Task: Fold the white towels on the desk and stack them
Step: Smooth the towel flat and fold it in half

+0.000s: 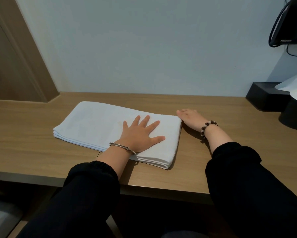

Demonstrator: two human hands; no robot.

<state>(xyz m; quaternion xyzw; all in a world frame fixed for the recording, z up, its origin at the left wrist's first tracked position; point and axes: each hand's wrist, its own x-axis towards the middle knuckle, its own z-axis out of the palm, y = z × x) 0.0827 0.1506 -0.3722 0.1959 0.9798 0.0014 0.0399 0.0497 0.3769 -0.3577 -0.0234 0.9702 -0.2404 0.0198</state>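
A white towel, folded into a long rectangle of several layers, lies on the wooden desk in the middle. My left hand presses flat on its right half with fingers spread. Just beyond the towel's far right corner, my right hand rests on the desk with its fingers at that corner. Whether those fingers pinch the cloth cannot be told. Both arms wear black sleeves, with a metal bangle on the left wrist and a bead bracelet on the right.
A black box with white paper sits at the desk's far right, beside a dark round object. A black screen with cables hangs on the wall at top right. A wooden door frame stands at left.
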